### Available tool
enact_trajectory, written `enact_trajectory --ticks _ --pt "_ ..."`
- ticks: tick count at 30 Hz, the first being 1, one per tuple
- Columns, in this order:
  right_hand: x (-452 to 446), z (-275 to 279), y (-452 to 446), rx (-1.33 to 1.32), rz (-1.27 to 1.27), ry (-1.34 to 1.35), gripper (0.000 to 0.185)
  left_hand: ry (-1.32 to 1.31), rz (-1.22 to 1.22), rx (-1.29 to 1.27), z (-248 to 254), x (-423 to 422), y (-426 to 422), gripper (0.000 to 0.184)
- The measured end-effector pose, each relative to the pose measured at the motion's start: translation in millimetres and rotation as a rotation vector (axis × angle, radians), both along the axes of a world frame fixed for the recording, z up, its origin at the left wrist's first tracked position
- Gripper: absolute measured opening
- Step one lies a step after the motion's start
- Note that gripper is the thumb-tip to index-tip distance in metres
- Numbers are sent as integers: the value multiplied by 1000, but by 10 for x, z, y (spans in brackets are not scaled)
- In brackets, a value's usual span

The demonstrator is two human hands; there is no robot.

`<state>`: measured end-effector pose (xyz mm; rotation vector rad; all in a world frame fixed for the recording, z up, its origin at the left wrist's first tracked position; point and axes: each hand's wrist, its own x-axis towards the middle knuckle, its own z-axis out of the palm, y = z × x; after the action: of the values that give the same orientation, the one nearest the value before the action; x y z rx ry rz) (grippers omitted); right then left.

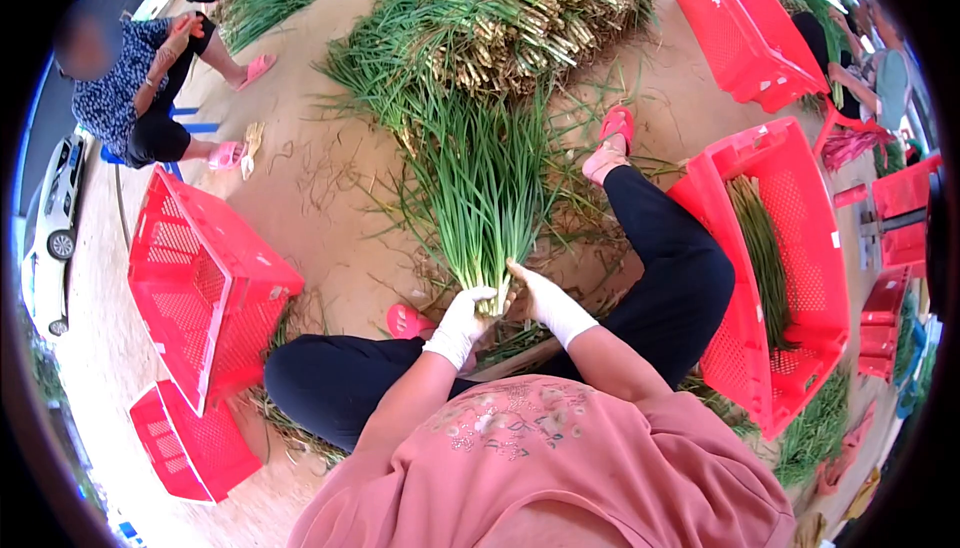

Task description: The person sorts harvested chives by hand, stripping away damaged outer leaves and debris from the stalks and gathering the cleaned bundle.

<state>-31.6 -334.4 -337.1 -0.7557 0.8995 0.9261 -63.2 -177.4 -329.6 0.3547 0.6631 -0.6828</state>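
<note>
In the middle of the head view is a bunch of green onions (487,213), its white root ends toward me and its long green leaves pointing away. My left hand (464,320), in a white glove with bare fingertips showing, is closed around the white ends. My right hand (545,300), also gloved in white, presses its fingers to the bunch's right side near the base; some of those fingers are hidden. Beyond the leaves lies a large heap of green onions (500,23), many with brown roots facing right.
A red crate (790,298) holding green onions stands at my right. Another red crate (758,33) is farther back, and two more, a tall one (215,298) and a lower one (195,443), are at left. A person (125,98) sits at upper left. Loose leaves litter the ground.
</note>
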Motion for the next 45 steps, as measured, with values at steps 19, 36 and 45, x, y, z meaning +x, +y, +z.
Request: enact_trajectory --ticks 19,36,45 --pt "-160 790 51 502 -69 -539 51 -358 -133 300 1399 -133 35 49" --pt "95 1526 298 722 -188 -660 93 -622 -148 834 1546 -295 339 39" --pt "270 1331 223 840 -73 -645 71 -811 -418 1196 1488 -173 266 66"
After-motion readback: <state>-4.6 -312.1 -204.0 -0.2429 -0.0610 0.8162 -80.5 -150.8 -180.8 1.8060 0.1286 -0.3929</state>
